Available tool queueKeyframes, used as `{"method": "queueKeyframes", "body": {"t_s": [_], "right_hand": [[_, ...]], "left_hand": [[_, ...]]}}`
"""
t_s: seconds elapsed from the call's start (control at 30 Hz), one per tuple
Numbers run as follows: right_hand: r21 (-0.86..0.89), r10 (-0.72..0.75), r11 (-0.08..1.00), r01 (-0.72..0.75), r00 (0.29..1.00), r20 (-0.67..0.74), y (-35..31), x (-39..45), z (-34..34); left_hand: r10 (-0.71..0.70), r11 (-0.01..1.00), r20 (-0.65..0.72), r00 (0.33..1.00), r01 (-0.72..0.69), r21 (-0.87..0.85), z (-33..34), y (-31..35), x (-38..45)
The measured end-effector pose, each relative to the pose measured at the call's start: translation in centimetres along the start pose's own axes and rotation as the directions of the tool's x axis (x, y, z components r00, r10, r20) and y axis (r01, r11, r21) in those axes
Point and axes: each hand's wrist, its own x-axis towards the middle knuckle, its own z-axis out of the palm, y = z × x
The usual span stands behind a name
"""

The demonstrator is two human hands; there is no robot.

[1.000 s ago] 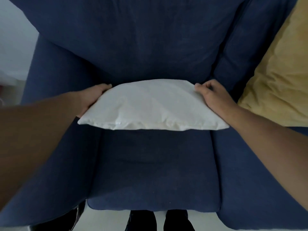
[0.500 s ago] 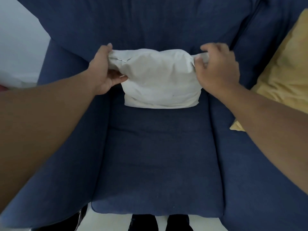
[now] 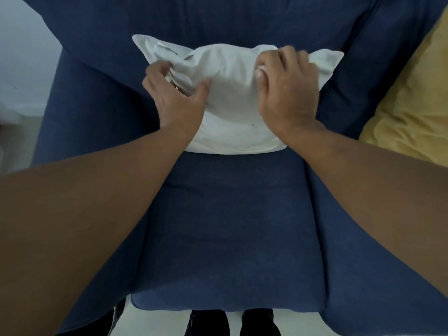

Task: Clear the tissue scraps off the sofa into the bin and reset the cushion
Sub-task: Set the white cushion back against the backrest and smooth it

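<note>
White cushion [image 3: 232, 100] propped against sofa [image 3: 228, 226] backrest, upper centre of frame. Left hand [image 3: 177, 98] bunching its fabric; right hand [image 3: 286, 93] curled over top, probably gripping. Uneven release could leave it slumped or creased.

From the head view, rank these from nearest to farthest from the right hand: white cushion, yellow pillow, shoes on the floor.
1. White cushion: under the right hand, gripped, against the sofa back.
2. Yellow pillow: off to the right on the sofa.
3. Shoes: on the floor at the seat's front edge, bottom of view.
</note>
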Motion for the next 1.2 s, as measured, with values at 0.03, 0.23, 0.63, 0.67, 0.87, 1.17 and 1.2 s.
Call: {"method": "queueKeyframes", "body": {"t_s": [0.03,0.23,0.63,0.67,0.87,1.17,1.2], "right_hand": [[0.058,-0.017,0.998,0.014,0.999,0.045,-0.3,-0.3,0.1],[0.101,0.025,0.992,-0.074,0.907,0.42,-0.9,-0.1,0.2],[0.051,0.061,0.994,-0.102,0.855,0.515,-2.3,-0.7,-1.2],[0.05,0.057,0.994,-0.093,0.867,0.495,-2.6,-1.3,-1.5],[0.018,0.063,0.995,-0.103,0.733,0.678,-3.5,-3.8,-3.1],[-0.007,0.082,0.99,-0.142,0.525,0.847,-5.3,-4.5,-4.2],[-0.011,0.081,0.991,-0.137,0.521,0.85,-5.5,-4.7,-4.3]], "left_hand": [[0.05,0.997,0.031,0.998,-0.052,0.056,0.2,-0.1,-0.3],[0.145,0.905,0.314,0.938,-0.254,0.341,0.1,-0.8,-0.9],[-0.127,0.618,0.499,0.857,-0.325,0.716,-1.4,0.7,-2.4],[-0.152,0.61,0.503,0.851,-0.32,0.725,-1.5,0.7,-2.7],[-0.219,0.593,0.552,0.805,-0.339,0.73,-2.4,1.3,-3.7],[-0.245,0.521,0.664,0.707,-0.481,0.705,-3.3,2.2,-5.5],[-0.25,0.503,0.673,0.696,-0.501,0.704,-3.4,2.1,-5.9]]}}
